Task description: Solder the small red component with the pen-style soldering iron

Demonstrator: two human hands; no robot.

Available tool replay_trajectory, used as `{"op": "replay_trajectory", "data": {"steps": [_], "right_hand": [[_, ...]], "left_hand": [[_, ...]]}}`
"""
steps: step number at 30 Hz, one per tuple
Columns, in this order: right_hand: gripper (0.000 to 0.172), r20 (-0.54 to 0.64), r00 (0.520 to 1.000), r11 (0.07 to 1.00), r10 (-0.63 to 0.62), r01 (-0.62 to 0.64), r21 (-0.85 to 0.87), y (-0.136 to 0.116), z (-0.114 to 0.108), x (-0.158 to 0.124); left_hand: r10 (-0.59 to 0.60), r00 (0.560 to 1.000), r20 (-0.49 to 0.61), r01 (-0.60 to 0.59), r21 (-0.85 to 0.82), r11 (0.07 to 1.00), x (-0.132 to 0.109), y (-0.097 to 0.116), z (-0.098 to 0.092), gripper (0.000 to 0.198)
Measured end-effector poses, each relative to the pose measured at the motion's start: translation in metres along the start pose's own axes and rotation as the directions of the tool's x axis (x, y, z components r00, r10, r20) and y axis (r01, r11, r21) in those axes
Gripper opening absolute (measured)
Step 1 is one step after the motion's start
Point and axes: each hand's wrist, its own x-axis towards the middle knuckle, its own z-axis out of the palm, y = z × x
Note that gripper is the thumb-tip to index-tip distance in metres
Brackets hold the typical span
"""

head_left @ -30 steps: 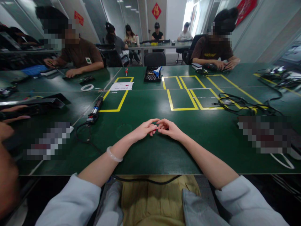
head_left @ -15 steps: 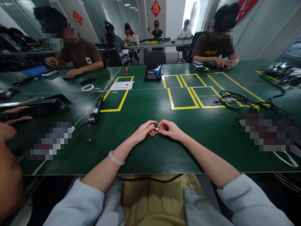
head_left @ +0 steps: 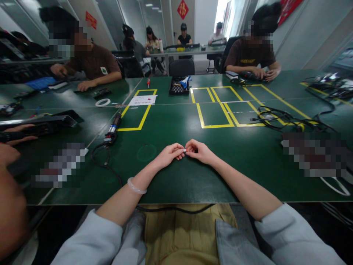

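Near the front middle of the green table (head_left: 176, 184), a small white-and-orange piece (head_left: 185, 150) sits between my fingertips; it is too small to name. My left hand (head_left: 171, 154), below a pale bangle (head_left: 136, 186), pinches the piece from the left, thumb and index finger together. From the other side my right hand (head_left: 200, 151) has its thumb and fingertips closed on it, the fingers bent. Both hands are just above the tabletop and almost touch each other.
To my left lie an electric screwdriver (head_left: 113, 127) with its cord, a blurred-out device (head_left: 62, 162) and a tape roll (head_left: 103, 102). A black box (head_left: 178, 88), a paper sheet (head_left: 143, 100) and yellow tape outlines are farther back. Cables (head_left: 273, 116) lie right. Co-workers sit around.
My left index finger has come down from a raised position and now meets the thumb at the small piece. My right hand has hardly moved.
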Motion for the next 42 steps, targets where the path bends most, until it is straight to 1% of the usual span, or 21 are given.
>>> {"op": "replay_trajectory", "data": {"steps": [5,8,12,15,20,23,27,31,34,36,38,40,42], "right_hand": [[0.024,0.002,1.0,0.999,0.025,-0.025,0.04,0.002,0.0,0.0],[0.024,-0.008,0.998,0.996,0.061,-0.06,0.073,0.003,0.0,0.001],[0.022,-0.029,0.998,0.998,0.05,-0.049,0.039,0.003,-0.001,0.002],[0.019,-0.026,0.999,0.999,0.027,-0.026,0.021,0.001,-0.001,0.002],[0.016,-0.036,0.999,1.0,-0.02,0.02,-0.015,0.0,0.0,0.001],[0.019,-0.034,0.999,0.998,-0.017,0.015,-0.056,-0.001,0.0,0.001],[0.017,-0.029,1.0,0.994,-0.007,0.004,-0.108,-0.001,0.0,0.001],[0.016,-0.028,1.0,0.994,-0.001,-0.002,-0.11,0.0,-0.002,0.001],[0.015,-0.055,0.998,0.994,0.019,-0.025,-0.109,0.002,-0.003,0.001],[0.015,-0.073,0.997,0.993,0.036,-0.043,-0.107,0.003,-0.004,0.001],[0.015,-0.079,0.996,0.993,0.049,-0.057,-0.102,0.004,-0.005,0.002],[0.015,-0.074,0.996,0.994,0.055,-0.062,-0.095,0.005,-0.005,0.002],[0.015,-0.068,0.996,0.994,0.059,-0.065,-0.09,0.005,-0.005,0.002]], "left_hand": [[0.004,1.0,-0.008,-0.004,0.004,1.0,-0.002,0.002,0.001,0.032],[0.013,1.0,-0.017,-0.013,0.011,1.0,-0.003,0.002,0.002,0.031],[0.037,0.999,-0.025,-0.037,0.003,0.999,-0.002,0.002,0.003,0.031],[0.029,0.999,-0.044,-0.029,0.005,1.0,-0.001,0.001,0.003,0.033],[0.034,0.998,-0.049,-0.032,0.03,0.999,-0.002,0.004,0.004,0.03],[0.04,0.998,-0.047,-0.038,0.035,0.999,-0.002,0.005,0.004,0.029],[0.043,0.998,-0.041,-0.041,0.046,0.998,-0.002,0.002,0.003,0.029],[0.038,0.999,-0.031,-0.036,0.067,0.997,-0.002,0.002,0.003,0.031],[0.028,0.999,-0.032,-0.025,0.116,0.993,-0.004,0.007,0.001,0.036],[0.027,0.999,-0.042,-0.02,0.174,0.985,-0.005,0.011,-0.005,0.04],[0.041,0.998,-0.056,-0.026,0.243,0.97,-0.007,0.014,-0.017,0.044],[0.054,0.996,-0.075,-0.026,0.334,0.942,-0.01,0.016,-0.038,0.049],[0.071,0.989,-0.131,0.002,0.486,0.874,-0.015,0.017,-0.068,0.053]]}}
